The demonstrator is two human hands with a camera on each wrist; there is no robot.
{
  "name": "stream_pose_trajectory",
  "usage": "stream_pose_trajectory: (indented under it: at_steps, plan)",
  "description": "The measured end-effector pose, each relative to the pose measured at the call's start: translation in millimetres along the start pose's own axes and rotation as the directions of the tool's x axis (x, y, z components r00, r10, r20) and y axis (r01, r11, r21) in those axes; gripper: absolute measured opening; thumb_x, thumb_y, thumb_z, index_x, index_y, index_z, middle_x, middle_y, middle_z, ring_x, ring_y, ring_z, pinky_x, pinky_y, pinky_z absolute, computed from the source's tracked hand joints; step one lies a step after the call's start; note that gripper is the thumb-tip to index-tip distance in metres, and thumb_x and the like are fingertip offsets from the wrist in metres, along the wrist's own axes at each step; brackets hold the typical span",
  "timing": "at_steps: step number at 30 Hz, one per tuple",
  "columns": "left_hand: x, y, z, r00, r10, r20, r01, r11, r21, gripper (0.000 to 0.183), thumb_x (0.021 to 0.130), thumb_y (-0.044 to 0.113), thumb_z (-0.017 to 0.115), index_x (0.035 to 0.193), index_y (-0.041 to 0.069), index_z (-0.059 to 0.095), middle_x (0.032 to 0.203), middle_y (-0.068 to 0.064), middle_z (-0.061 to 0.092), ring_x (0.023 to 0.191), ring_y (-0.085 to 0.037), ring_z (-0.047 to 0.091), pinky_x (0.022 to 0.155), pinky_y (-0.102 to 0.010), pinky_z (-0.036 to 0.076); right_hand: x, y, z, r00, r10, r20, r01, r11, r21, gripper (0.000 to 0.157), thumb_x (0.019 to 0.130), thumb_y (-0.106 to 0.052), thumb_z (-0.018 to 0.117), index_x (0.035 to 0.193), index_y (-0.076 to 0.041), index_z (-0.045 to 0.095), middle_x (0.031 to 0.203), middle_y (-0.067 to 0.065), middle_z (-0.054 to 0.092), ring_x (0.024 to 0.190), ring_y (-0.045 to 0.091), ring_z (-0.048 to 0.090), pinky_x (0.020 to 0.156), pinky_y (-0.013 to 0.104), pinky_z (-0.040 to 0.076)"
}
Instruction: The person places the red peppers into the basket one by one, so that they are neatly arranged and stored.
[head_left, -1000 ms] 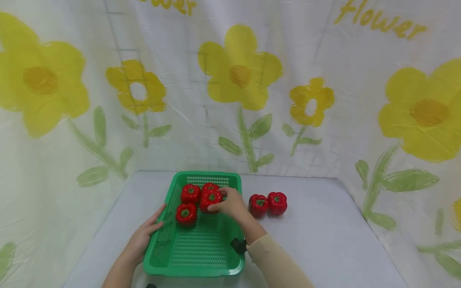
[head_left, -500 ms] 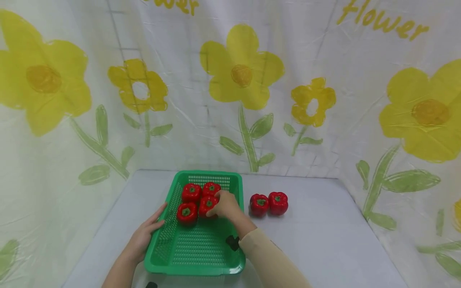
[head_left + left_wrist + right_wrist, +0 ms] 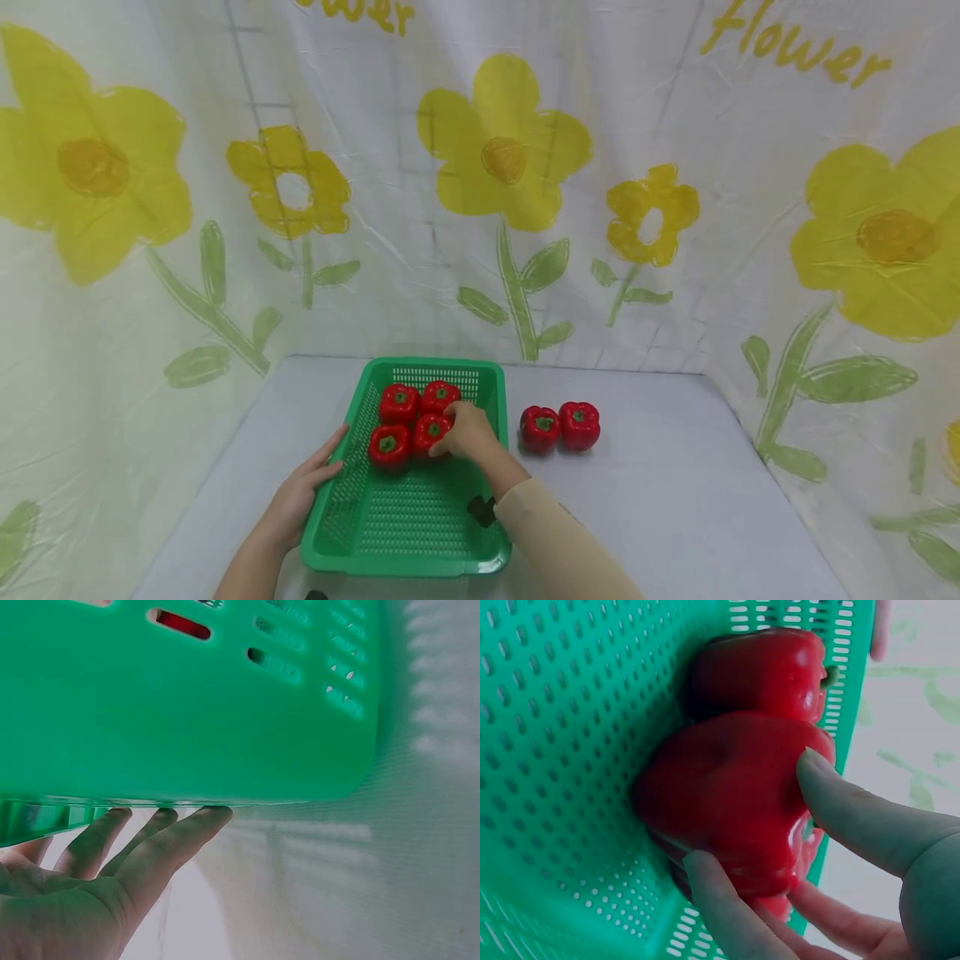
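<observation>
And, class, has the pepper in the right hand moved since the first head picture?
Yes: against the green basket, the held pepper has shifted down the picture and slightly left, now beside the front-left pepper.

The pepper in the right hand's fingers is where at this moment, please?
In the head view, the held pepper is in the green basket, right of one red pepper and in front of another.
</observation>
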State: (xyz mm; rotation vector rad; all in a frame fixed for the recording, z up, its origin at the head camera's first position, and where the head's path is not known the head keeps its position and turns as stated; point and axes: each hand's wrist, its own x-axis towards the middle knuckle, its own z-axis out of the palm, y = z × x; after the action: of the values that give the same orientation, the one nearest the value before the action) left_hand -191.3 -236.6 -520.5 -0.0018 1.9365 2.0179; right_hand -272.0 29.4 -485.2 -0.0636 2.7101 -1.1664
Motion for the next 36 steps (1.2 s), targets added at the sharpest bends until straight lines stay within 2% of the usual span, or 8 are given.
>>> stream_pose_trajectory:
  at_steps: [4, 11, 18, 22, 26, 29, 32, 36]
  plan:
    - [0.3, 0.2, -0.3, 1.000, 0.003, 0.004, -0.003, 1.000, -0.009, 0.056, 0.110, 0.024, 0.033, 0.162, 0.035, 0.016, 0.171, -0.003, -0.003, 0.154, -0.037, 0.011, 0.114, -0.050, 0.042, 1.0, 0.0, -2.2, 1.000, -0.014, -0.008, 0.014, 1.000, 0.005, 0.066, 0.068, -0.015, 0.094, 0.126, -0.003, 0.064, 0.122, 0.014, 0.066, 0.107, 0.028, 0.061, 0.093, 0.046, 0.058]
    - [0.6, 0.4, -1.0, 1.000, 0.003, -0.010, -0.003, 1.000, 0.021, 0.056, 0.110, 0.027, 0.034, 0.162, 0.036, 0.016, 0.171, -0.003, -0.003, 0.156, -0.038, 0.004, 0.118, -0.053, 0.033, -6.4, -4.8, -15.9, 0.999, -0.041, -0.012, 0.041, 0.999, 0.032, 0.057, 0.072, -0.016, 0.092, 0.122, -0.005, 0.066, 0.119, 0.012, 0.068, 0.105, 0.027, 0.062, 0.087, 0.043, 0.059]
    - [-1.6, -2.7, -1.2, 1.000, -0.024, -0.017, 0.024, 1.000, -0.010, 0.056, 0.109, 0.028, 0.036, 0.162, 0.037, 0.018, 0.171, -0.004, -0.004, 0.156, -0.038, 0.004, 0.118, -0.054, 0.034, -19.8, -3.8, -41.8, 0.996, -0.072, 0.045, 0.060, 0.970, 0.236, 0.057, 0.079, -0.020, 0.088, 0.128, -0.005, 0.064, 0.126, 0.016, 0.066, 0.110, 0.031, 0.063, 0.086, 0.047, 0.059]
    - [-1.3, -3.7, -0.9, 1.000, -0.022, -0.018, 0.021, 1.000, -0.017, 0.056, 0.109, 0.027, 0.036, 0.162, 0.036, 0.018, 0.171, -0.005, -0.003, 0.155, -0.038, 0.007, 0.116, -0.052, 0.038, -21.8, 5.7, -55.2, 0.989, -0.146, 0.040, 0.125, 0.940, 0.318, 0.054, 0.083, -0.026, 0.085, 0.131, -0.012, 0.064, 0.129, 0.016, 0.066, 0.112, 0.030, 0.066, 0.088, 0.047, 0.060]
    - [0.3, -2.1, -0.9, 1.000, -0.015, -0.027, 0.015, 1.000, 0.002, 0.056, 0.109, 0.029, 0.037, 0.162, 0.036, 0.019, 0.171, -0.006, -0.002, 0.155, -0.039, 0.007, 0.116, -0.053, 0.037, -27.6, 15.4, -71.7, 0.968, -0.251, -0.002, 0.234, 0.897, 0.374, 0.053, 0.086, -0.030, 0.082, 0.134, -0.017, 0.063, 0.131, 0.012, 0.066, 0.116, 0.032, 0.067, 0.092, 0.048, 0.059]
    - [0.9, -0.7, -0.5, 1.000, -0.011, -0.024, 0.011, 1.000, 0.010, 0.056, 0.109, 0.029, 0.036, 0.162, 0.036, 0.018, 0.171, -0.006, -0.002, 0.155, -0.039, 0.007, 0.116, -0.053, 0.037, -35.4, 22.6, -84.0, 0.953, -0.297, -0.055, 0.295, 0.876, 0.383, 0.054, 0.087, -0.030, 0.081, 0.135, -0.019, 0.061, 0.131, 0.006, 0.067, 0.117, 0.033, 0.066, 0.092, 0.045, 0.059]
    - [1.4, -0.3, -0.4, 1.000, -0.007, -0.022, 0.008, 1.000, 0.015, 0.056, 0.109, 0.029, 0.036, 0.162, 0.036, 0.018, 0.171, -0.006, -0.002, 0.155, -0.039, 0.006, 0.117, -0.053, 0.036, -42.3, 31.0, -94.7, 0.945, -0.307, -0.116, 0.327, 0.860, 0.392, 0.053, 0.088, -0.028, 0.080, 0.136, -0.019, 0.061, 0.129, 0.004, 0.068, 0.119, 0.034, 0.066, 0.094, 0.044, 0.059]
    - [2.6, -1.0, -2.1, 1.000, -0.005, -0.016, 0.005, 1.000, 0.017, 0.056, 0.109, 0.030, 0.037, 0.162, 0.036, 0.018, 0.171, -0.006, -0.002, 0.155, -0.039, 0.005, 0.116, -0.053, 0.037, -48.2, 39.7, -104.2, 0.937, -0.289, -0.195, 0.343, 0.861, 0.376, 0.048, 0.088, -0.033, 0.080, 0.132, -0.023, 0.064, 0.125, 0.000, 0.070, 0.118, 0.027, 0.066, 0.096, 0.046, 0.058]
